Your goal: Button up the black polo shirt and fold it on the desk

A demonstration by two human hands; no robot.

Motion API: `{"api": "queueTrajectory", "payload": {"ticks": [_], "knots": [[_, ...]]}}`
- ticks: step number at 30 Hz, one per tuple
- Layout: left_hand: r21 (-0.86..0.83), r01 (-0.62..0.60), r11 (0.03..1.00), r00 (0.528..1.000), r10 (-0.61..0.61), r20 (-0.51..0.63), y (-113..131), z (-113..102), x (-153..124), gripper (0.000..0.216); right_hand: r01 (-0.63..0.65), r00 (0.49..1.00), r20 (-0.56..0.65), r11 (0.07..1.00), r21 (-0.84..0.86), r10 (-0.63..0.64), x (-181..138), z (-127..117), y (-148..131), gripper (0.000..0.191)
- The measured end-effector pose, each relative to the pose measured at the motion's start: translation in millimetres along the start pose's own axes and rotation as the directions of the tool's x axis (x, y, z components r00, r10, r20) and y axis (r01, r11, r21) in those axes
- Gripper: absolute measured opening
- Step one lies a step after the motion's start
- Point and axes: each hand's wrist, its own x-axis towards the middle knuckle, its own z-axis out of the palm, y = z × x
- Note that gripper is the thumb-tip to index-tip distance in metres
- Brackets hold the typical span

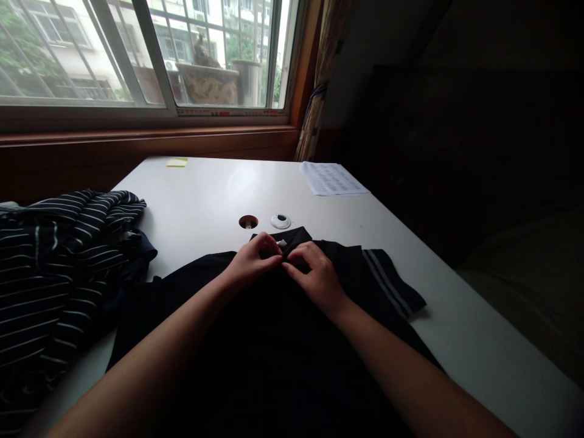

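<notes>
A black shirt (278, 340) with a collar lies spread over the table in front of me, its collar toward the window. Two grey stripes run across the sleeve at its right. My left hand (255, 258) pinches the fabric at the front of the collar, thumb and fingertips together. Close beside it, my right hand (316, 271) grips the other side of the collar opening, its fingers curled. A small pale label shows inside the collar between the hands. What exactly sits between the fingertips is too dark and small to make out.
Striped dark clothing (59, 261) is heaped at the left. The white table (214, 188) has a round cable hole (249, 222) and a loose round cover (280, 221). Printed sheets (334, 178) and a yellow sticky note (177, 162) lie at the far edge, below a barred window (210, 55).
</notes>
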Motion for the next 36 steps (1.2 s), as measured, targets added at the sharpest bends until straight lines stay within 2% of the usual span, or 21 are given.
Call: {"api": "queueTrajectory", "payload": {"ticks": [7,16,29,36], "knots": [[-0.025,0.013,1.0,1.0,-0.013,-0.009,-0.6,0.1,0.2,0.016,-0.021,1.0,0.011,1.0,0.018,0.021,1.8,-1.1,0.8,0.003],[-0.095,0.019,0.995,1.0,-0.018,0.013,-4.7,-1.6,0.9,0.018,-0.171,0.985,0.015,0.966,0.195,0.171,0.6,1.9,5.6,0.008],[-0.118,0.042,0.992,0.999,-0.041,0.013,-6.8,-0.8,0.5,0.02,-0.21,0.977,0.033,0.937,0.279,0.209,-0.3,3.1,8.4,0.011],[-0.051,0.041,0.998,0.999,-0.041,-0.004,-2.4,-2.0,0.7,0.017,-0.207,0.978,0.037,0.933,0.295,0.206,-0.7,3.1,7.9,0.011]]}}
